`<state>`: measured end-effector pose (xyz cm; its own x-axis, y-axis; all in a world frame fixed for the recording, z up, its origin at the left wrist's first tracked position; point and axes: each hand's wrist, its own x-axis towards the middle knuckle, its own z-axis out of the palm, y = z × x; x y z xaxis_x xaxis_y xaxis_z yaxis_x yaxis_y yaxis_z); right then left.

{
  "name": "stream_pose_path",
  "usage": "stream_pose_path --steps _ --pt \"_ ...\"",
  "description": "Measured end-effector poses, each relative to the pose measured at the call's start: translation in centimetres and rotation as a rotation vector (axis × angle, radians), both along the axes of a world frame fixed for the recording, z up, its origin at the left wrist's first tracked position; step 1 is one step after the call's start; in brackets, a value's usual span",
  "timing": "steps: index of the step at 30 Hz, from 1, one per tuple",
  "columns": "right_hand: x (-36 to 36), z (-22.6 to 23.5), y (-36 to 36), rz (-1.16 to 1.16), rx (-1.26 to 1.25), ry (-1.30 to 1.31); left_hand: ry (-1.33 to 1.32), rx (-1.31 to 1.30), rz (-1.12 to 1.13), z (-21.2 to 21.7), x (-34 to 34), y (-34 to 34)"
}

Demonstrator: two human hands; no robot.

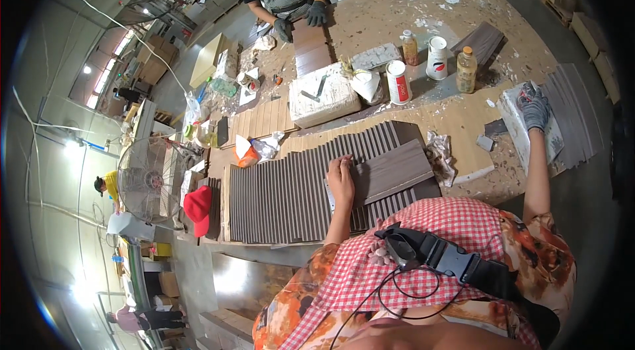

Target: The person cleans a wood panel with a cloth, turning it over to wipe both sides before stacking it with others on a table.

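**SLAT ROW WELL FILLED, ONE PLANK ACROSS IT**

Plenty laid out here: slat row (284,201) is ribbed nearly end to end, and a dark plank (397,171) lies tilted over its right part. L hand (340,181) is at that plank's left end, fingers curled; can't tell if it grips. R hand (534,110), gloved, is on a white-smeared slab (519,128) well right of the row; can't tell if it's clutching anything. Prob. left: that plank, maybe the grey boards (574,115) farther right of the row.

Edges now! Table (508,181) ends close along the row's near side; red cap (198,210) is just off its left end, crumpled paper (442,155) just beside its right. White block (324,104) crowds the far side. Best room: light wood strip (469,149) right of the row, btwn paper and slab, w/ a grey chunk (485,143) alongside.
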<state>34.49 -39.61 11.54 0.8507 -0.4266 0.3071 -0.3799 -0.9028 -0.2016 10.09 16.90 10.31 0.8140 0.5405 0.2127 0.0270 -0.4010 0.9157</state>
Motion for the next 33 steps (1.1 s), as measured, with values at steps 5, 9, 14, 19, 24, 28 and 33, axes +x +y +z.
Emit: stream_pose_path --steps 5,9,14,19,24,28,33 --pt "0.8 -2.6 -8.9 0.054 0.011 -0.003 0.001 -0.058 -0.063 0.6 1.4 -1.5" --pt "-1.3 4.4 -3.2 0.285 -0.331 -0.272 -0.064 0.417 -0.05 0.4 0.0 -0.7" --pt "-4.1 7.1 -4.3 -0.074 -0.292 -0.078 0.025 -0.235 -0.023 0.9 -0.1 -0.9" --pt "-7.4 9.6 -1.2 -0.239 0.058 0.047 -0.033 -0.242 -0.112 -1.1 0.8 0.0" --pt "-4.0 5.3 0.8 -0.023 -0.09 -0.551 -0.026 -0.232 -0.066 -0.8 -0.6 0.4" --pt "0.5 -8.7 -3.7 0.154 0.095 -0.487 0.085 0.022 -0.065 1.4 0.9 -1.6" --pt "-2.1 -13.6 -13.4 0.103 -0.476 -0.252 0.062 0.011 -0.11 2.2 2.7 -2.8"
